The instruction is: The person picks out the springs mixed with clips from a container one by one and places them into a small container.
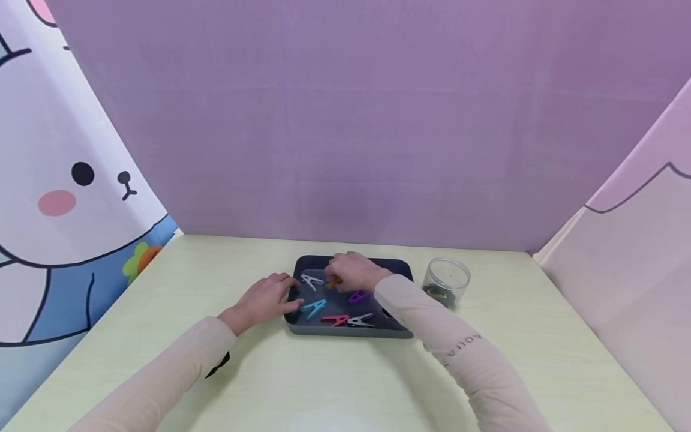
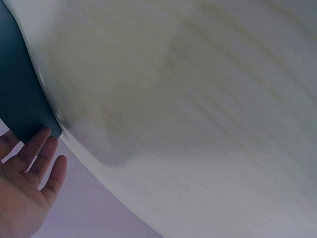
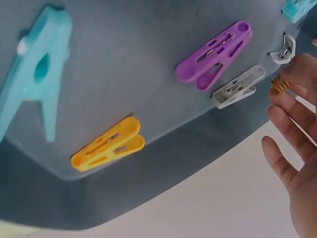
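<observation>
A dark grey tray (image 1: 345, 329) holds several plastic clothespins. Near its left rim lies my left hand (image 1: 264, 300), thumb and fingers touching the edge; the left wrist view shows those fingers (image 2: 53, 171) fairly straight at the tray's corner. My right hand (image 1: 353, 272) reaches over the tray and pinches a small golden-brown ribbed thing (image 3: 280, 84) between thumb and forefinger. Its kind is hard to tell. Around that hand lie a purple clothespin (image 1: 358, 297), a white one (image 1: 311, 281), a light blue clothespin (image 1: 314, 308), a red clothespin (image 1: 336, 320) and a yellow clothespin (image 3: 109, 144).
To the right of the tray stands a clear round jar (image 1: 448, 277) with small dark and brownish things inside. The right sleeve (image 1: 432, 324) covers part of the tray. A pale wooden table (image 1: 335, 384) extends around them, with a purple cloth (image 1: 345, 120) behind it.
</observation>
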Demonstrator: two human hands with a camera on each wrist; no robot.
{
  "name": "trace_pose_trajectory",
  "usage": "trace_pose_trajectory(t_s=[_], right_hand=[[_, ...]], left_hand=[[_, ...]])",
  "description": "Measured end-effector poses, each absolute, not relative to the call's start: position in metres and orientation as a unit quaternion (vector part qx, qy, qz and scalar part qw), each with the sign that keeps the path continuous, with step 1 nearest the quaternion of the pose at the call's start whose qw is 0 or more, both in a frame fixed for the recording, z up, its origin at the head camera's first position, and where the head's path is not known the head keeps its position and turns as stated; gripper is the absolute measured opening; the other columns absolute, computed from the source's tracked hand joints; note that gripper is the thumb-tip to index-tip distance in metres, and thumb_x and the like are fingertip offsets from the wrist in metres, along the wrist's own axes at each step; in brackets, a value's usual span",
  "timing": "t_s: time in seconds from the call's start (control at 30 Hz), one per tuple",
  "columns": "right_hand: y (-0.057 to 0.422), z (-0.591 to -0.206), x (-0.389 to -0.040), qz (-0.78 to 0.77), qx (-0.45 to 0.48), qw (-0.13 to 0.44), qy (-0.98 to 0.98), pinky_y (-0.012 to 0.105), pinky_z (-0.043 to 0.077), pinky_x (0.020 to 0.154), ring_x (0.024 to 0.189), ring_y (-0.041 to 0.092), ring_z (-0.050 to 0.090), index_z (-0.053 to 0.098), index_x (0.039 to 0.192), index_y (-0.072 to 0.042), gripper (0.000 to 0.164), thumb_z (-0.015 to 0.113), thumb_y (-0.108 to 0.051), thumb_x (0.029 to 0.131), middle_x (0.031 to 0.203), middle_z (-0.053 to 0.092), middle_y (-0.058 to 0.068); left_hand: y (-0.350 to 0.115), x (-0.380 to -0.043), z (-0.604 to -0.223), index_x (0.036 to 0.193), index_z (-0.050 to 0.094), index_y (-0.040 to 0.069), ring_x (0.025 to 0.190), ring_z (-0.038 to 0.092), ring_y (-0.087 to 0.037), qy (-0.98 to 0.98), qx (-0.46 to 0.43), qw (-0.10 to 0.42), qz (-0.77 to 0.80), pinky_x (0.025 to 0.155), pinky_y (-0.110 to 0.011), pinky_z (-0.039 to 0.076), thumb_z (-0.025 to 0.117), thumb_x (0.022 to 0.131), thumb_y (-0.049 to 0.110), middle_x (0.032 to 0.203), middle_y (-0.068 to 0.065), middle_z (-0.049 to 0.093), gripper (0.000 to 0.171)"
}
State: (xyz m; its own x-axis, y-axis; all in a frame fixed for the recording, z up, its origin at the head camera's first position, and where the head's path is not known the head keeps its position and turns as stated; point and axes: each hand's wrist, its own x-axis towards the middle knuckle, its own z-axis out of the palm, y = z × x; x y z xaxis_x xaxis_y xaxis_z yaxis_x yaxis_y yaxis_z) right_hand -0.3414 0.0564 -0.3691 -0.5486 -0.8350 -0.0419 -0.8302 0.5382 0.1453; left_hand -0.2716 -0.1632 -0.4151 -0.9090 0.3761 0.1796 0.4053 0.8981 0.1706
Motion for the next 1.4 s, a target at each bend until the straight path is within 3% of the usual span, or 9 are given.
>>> trace_pose_trajectory(t_s=[0.57, 1.4], right_hand=[[0.090, -0.361, -0.342, -0.062, 0.463, 0.028, -0.884, 0.028, 0.047, 0.072, 0.077, 0.009, 0.051, 0.066, 0.083, -0.021, 0.005, 0.066, -0.020, 0.078, 0.082, 0.061, -0.009], [0.166, -0.327, -0.343, -0.020, 0.412, 0.041, -0.910, 0.031, 0.047, 0.066, 0.075, 0.012, 0.053, 0.067, 0.083, -0.017, 0.010, 0.070, -0.018, 0.073, 0.081, 0.062, -0.004]], left_hand=[[-0.165, -0.272, -0.417, 0.108, 0.062, 0.010, 0.097, 0.058, -0.025, -0.970, -0.207, 0.078, -0.103, 0.084, -0.042, 0.048, 0.061, 0.081, 0.046, 0.109, -0.010, 0.061, 0.045], [-0.164, -0.272, -0.416, 0.109, 0.062, 0.010, 0.096, 0.058, -0.026, -0.969, -0.211, 0.080, -0.099, 0.084, -0.043, 0.049, 0.061, 0.081, 0.046, 0.110, -0.010, 0.061, 0.045]])
